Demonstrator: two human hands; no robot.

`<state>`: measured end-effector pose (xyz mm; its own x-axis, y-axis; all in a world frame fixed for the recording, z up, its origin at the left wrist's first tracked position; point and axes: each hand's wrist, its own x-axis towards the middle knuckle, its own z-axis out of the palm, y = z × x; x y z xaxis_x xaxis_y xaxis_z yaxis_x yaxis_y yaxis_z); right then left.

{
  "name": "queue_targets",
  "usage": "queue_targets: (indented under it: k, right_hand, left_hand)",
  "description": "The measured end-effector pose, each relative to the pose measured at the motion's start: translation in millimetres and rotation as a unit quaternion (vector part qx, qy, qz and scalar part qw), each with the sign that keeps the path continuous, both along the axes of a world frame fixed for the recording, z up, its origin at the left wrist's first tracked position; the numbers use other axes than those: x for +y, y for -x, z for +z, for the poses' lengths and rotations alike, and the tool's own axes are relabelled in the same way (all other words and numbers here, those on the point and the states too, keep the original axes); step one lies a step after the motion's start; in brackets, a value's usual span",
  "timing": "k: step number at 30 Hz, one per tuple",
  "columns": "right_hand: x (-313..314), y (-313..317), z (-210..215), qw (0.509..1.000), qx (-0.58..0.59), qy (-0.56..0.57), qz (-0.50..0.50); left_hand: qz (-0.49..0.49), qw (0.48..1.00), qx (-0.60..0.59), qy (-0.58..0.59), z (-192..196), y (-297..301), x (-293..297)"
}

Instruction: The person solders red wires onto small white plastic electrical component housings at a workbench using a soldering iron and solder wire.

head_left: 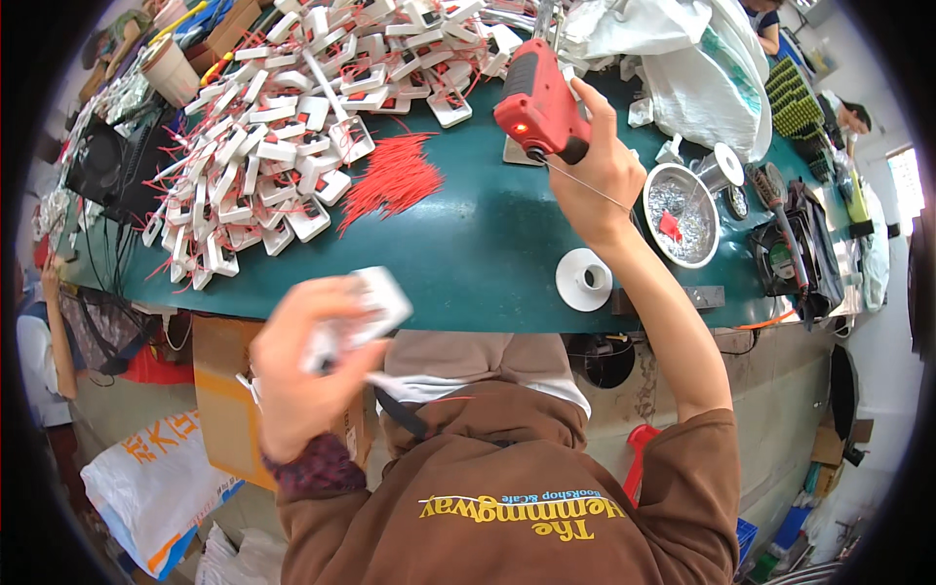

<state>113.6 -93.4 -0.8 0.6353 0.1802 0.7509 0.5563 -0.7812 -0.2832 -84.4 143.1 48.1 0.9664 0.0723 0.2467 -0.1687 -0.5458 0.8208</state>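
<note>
My left hand, blurred by motion, is in front of the table's near edge. Its fingers close around a small white plastic housing, whose details are smeared. Over the table, my right hand grips a red and black soldering gun. A red light glows on the gun, and a thin silvery wire runs from its rear past my wrist. The gun's front end points away from me, beside a big heap of white housings with red leads. Loose red wires lie in a bunch next to that heap.
Right of my right forearm stands a bowl with silvery bits and a red piece. A white spool lies nearer. White plastic bags cover the far right. A black fan-like device stands left; a cardboard box is below the table.
</note>
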Motion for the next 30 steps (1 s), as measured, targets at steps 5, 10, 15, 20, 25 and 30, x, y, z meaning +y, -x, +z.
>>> queue_targets:
  k: [5,10,15,20,25,30]
  right_hand:
    - [12.6,-4.5,-14.8,0.998,0.040,0.048,-0.002]
    - [3.7,-8.0,-16.3,0.994,0.060,0.081,-0.032]
    - [-4.7,-11.2,-22.3,0.994,-0.002,0.107,-0.032]
    - [-0.7,5.8,-9.2,0.996,0.017,0.079,-0.033]
    - [-18.7,53.8,8.4,0.995,0.025,-0.088,0.044]
    - [-28.5,91.5,5.2,0.997,-0.068,-0.028,0.016]
  left_hand:
    - [0.287,0.943,0.165,-0.041,-24.7,101.8,105.5]
    - [0.365,0.908,0.198,-0.061,-130.7,163.0,193.7]
    - [0.436,0.827,0.314,-0.166,-205.7,181.7,216.8]
    - [0.389,0.866,0.264,-0.172,-233.6,176.8,211.0]
    - [0.426,0.863,0.182,-0.203,-166.6,118.7,178.8]
    - [0.226,0.965,0.005,0.133,-49.7,34.0,19.6]
